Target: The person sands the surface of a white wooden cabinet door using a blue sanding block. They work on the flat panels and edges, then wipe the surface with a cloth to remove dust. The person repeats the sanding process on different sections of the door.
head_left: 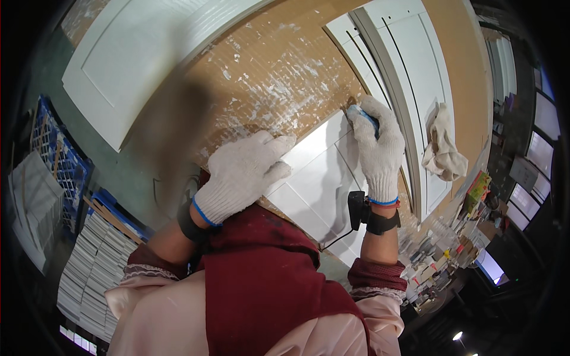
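A white panel [317, 163] with grooved lines lies before me on the brown worktable, its near end reaching toward my body. My left hand [243, 172], in a white knit glove with a blue cuff edge, holds the panel's left edge, thumb near the top surface and fingers along the side. My right hand [380, 145], gloved alike, is closed around a small blue pad [367, 121] at the panel's far right part. The pad's exact kind is mostly hidden by the fingers. A black strap with a small device [357, 210] sits on my right wrist.
White door-like panels [409, 65] lie at the right, with a crumpled pale glove [444, 148] on them. Another large white panel [136, 53] is at far left. White flakes speckle the worktable [267, 77]. Stacked white boards [89, 267] and a blue crate [56, 160] stand left.
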`<state>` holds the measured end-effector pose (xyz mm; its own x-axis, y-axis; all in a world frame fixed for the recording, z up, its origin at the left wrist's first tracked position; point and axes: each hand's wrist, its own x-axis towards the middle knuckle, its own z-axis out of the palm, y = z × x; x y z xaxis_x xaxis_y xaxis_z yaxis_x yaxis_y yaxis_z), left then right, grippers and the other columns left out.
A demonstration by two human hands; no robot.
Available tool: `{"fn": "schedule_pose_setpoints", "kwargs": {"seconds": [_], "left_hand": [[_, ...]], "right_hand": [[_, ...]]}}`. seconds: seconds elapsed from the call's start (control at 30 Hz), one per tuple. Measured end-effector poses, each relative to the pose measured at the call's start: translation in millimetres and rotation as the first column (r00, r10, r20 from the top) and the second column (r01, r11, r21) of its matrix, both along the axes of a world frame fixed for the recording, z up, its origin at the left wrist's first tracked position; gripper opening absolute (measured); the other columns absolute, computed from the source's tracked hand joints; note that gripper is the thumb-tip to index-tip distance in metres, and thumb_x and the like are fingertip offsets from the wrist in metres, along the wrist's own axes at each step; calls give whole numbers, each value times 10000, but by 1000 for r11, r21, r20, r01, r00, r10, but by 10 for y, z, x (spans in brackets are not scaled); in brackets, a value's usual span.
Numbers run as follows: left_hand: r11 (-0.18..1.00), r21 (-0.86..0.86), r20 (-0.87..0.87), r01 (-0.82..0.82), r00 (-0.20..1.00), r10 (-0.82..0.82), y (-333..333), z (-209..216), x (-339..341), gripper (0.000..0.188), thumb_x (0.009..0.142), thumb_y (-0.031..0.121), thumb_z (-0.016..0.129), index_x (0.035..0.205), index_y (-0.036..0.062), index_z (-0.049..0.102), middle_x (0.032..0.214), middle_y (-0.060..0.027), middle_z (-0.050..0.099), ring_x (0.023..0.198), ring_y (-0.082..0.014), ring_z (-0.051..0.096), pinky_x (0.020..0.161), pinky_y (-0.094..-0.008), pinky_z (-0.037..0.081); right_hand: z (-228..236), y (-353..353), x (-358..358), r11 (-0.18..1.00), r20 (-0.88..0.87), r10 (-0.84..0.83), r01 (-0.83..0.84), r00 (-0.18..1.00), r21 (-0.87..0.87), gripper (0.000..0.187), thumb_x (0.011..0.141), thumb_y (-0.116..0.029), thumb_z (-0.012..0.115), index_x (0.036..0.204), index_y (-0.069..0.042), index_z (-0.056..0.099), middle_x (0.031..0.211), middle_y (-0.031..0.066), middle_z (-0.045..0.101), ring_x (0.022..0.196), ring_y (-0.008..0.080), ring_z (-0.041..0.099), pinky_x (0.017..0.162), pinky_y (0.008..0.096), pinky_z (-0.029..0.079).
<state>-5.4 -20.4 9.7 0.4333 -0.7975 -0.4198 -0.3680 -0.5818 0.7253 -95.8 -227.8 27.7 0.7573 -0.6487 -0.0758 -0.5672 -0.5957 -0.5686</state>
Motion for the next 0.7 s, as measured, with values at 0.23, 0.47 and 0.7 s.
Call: {"fn": "schedule_pose_setpoints", "kwargs": {"seconds": [0.23,0.47,0.7], "left_hand": [[1000,24,8,7,1000,-7,-8,-3,8,433,830,380,626,1209,171,619,988,-86,613,887,-297,633,737,-407,505],[1000,23,12,16,1000,-17,0,-2,-1,419,836,373,621,1207,177,616,987,-87,613,883,-301,632,733,-408,505],[1000,-16,24,0,1000,1,10,1,8,410,831,375,624,1195,187,617,973,-83,608,867,-299,630,722,-406,503]], "right_hand": [[-9,-42,14,1000,-17,13,-12,1000,28,272,872,-194,670,1087,-28,660,986,163,675,890,271,669,810,335,514],[-8,3,19,999,-53,18,-20,998,-27,265,868,-180,661,1085,-26,659,995,166,673,913,277,663,824,338,511],[6,22,87,996,-77,81,-83,994,-30,267,867,-195,661,1088,-44,659,978,174,665,891,286,660,803,349,510]]}}
